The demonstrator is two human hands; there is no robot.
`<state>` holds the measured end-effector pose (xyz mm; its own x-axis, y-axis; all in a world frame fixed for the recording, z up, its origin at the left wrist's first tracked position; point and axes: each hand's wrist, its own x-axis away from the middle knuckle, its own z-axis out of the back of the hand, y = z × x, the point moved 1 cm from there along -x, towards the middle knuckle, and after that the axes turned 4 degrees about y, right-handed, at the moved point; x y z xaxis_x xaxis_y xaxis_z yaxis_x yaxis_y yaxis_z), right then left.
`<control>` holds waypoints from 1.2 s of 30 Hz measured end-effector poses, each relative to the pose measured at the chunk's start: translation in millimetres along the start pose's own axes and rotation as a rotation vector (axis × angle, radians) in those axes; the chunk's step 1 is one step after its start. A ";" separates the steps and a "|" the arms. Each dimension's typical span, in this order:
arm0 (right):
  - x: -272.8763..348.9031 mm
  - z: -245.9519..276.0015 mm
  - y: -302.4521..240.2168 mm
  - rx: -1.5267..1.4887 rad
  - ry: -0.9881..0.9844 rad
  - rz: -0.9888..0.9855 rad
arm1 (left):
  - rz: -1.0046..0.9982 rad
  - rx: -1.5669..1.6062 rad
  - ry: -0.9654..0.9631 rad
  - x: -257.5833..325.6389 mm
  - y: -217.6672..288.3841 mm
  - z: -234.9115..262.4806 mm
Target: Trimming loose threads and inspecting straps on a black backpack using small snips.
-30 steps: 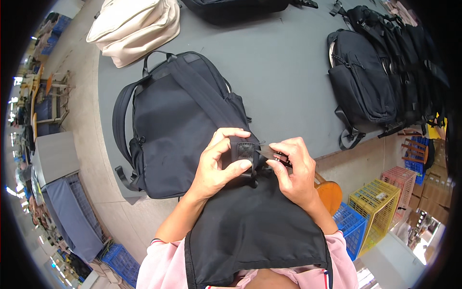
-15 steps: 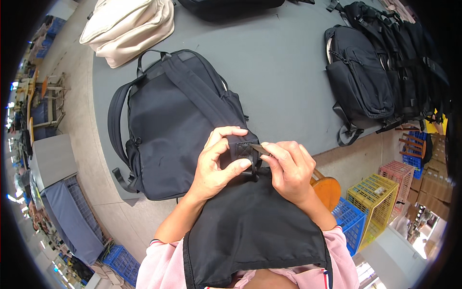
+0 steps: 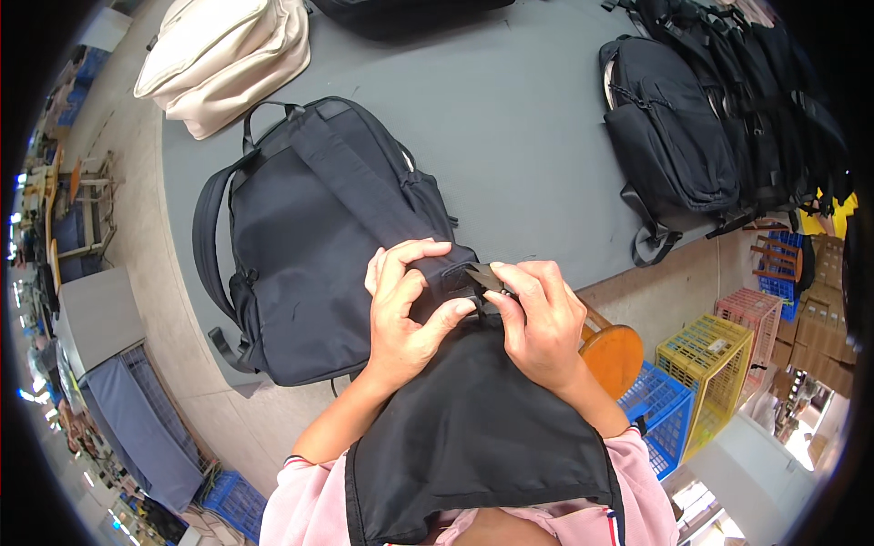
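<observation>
A black backpack [image 3: 314,246] lies on the grey table with its back panel and shoulder straps upward. My left hand [image 3: 401,314] grips the lower end of the near shoulder strap [image 3: 364,187], thumb and fingers curled round its stitched edge. Between the thumb and fingers of my right hand [image 3: 544,318] is a pair of small metal thread snips [image 3: 482,276]. Their blades stand apart, the points against the stitched strap end. My right fingers hide most of the snips' handle.
A cream backpack [image 3: 228,59] sits at the table's far left, with part of another black bag [image 3: 410,11] behind. Several black backpacks [image 3: 674,136] crowd the right side. Below the table's right edge are a wooden stool [image 3: 612,361], a blue crate [image 3: 657,409] and a yellow crate [image 3: 706,364].
The snips' blades have spread and show more plainly at the strap end. The strap end has tilted slightly in my left hand. The whole scene has shifted a little to the left.
</observation>
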<state>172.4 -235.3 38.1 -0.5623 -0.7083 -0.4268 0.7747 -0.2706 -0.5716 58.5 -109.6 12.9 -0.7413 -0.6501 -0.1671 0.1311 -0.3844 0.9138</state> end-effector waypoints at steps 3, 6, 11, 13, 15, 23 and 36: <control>1.0 -0.7 -0.5 -0.012 0.009 -0.023 | -0.004 -0.004 -0.008 0.1 -0.6 -0.2; 4.5 -0.2 -1.9 -0.050 0.018 -0.051 | 0.021 0.003 -0.007 -1.1 2.9 -1.5; 7.8 -1.8 0.3 -0.077 0.028 -0.066 | 0.025 0.013 -0.014 0.5 2.5 -2.7; 6.6 -1.8 1.1 -0.055 0.012 -0.057 | 0.023 0.017 -0.015 -0.1 2.1 -3.1; 6.4 -2.0 1.0 -0.037 0.016 -0.060 | 0.006 -0.019 -0.014 0.3 2.1 -3.9; 6.5 -11.1 1.2 -0.129 0.009 -0.145 | 0.113 0.085 -0.003 3.0 0.7 -3.9; 4.7 -1.5 3.6 -0.276 -0.014 -0.235 | 0.280 0.402 -0.029 3.1 -3.0 -5.0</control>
<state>172.1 -238.7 32.9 -0.7104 -0.6571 -0.2522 0.5163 -0.2429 -0.8213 59.1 -113.7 7.8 -0.7325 -0.6717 0.1104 0.0676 0.0895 0.9937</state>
